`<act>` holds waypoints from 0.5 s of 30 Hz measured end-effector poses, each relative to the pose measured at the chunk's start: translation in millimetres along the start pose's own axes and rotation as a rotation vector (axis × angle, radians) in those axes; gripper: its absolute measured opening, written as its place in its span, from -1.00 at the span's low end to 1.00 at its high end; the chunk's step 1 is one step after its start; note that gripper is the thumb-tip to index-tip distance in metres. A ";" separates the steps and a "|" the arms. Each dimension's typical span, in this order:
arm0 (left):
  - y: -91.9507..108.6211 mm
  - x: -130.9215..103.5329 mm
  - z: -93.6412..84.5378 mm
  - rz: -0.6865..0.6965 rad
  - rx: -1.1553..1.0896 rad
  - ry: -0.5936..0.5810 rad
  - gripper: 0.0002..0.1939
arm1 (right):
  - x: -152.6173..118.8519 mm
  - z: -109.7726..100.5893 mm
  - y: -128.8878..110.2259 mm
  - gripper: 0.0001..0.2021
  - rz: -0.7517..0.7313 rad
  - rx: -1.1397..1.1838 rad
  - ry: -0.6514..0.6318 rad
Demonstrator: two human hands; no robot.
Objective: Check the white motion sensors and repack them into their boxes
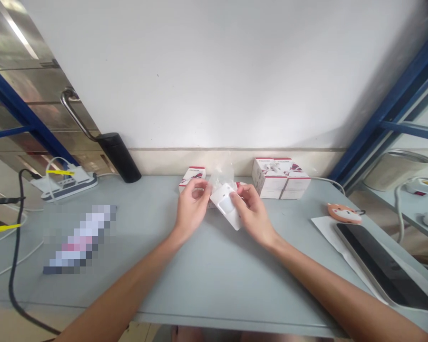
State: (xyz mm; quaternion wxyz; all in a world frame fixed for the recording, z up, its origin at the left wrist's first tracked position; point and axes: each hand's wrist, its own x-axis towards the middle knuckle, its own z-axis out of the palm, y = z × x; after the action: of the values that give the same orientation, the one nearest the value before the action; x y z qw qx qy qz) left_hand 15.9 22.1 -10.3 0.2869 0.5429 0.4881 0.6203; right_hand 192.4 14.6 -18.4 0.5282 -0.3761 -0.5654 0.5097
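Note:
My right hand grips a white motion sensor, a flat rounded rectangle with a pale window, its thumb lying on the front face. The sensor is tilted above the table. A clear plastic bag rises at the sensor's upper end, and my left hand is closed in a pinch at the bag's left edge. How far the bag still covers the sensor is hard to make out. Behind my left hand stands a small white and red box, partly hidden by the fingers.
Two white and red boxes stand side by side near the wall. On the left are a black cylinder, a power strip and a pixelated object. To the right lie a phone-like dark slab, paper and an orange animal-faced case.

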 end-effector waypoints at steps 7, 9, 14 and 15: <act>-3.0 -3.4 -0.4 0.051 0.063 -0.057 -0.77 | 7.0 -1.1 3.8 -0.55 0.128 0.085 0.118; -3.2 -7.5 1.0 0.077 0.095 -0.080 -0.83 | 8.2 -2.4 6.4 -0.57 0.112 0.067 0.137; -1.3 -13.5 3.6 0.165 0.143 -0.117 -0.88 | 5.7 -5.1 3.2 -0.58 -0.018 -0.028 0.096; -0.1 -13.4 3.4 0.188 0.137 -0.128 -0.88 | 4.9 -5.6 1.3 -0.53 -0.029 -0.050 0.073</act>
State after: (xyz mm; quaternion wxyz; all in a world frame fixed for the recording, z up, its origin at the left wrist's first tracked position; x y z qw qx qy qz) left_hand 22.5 11.3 -15.9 0.2205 0.6428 0.4570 0.5739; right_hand 196.9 20.5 -19.0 0.5464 -0.3993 -0.5637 0.4736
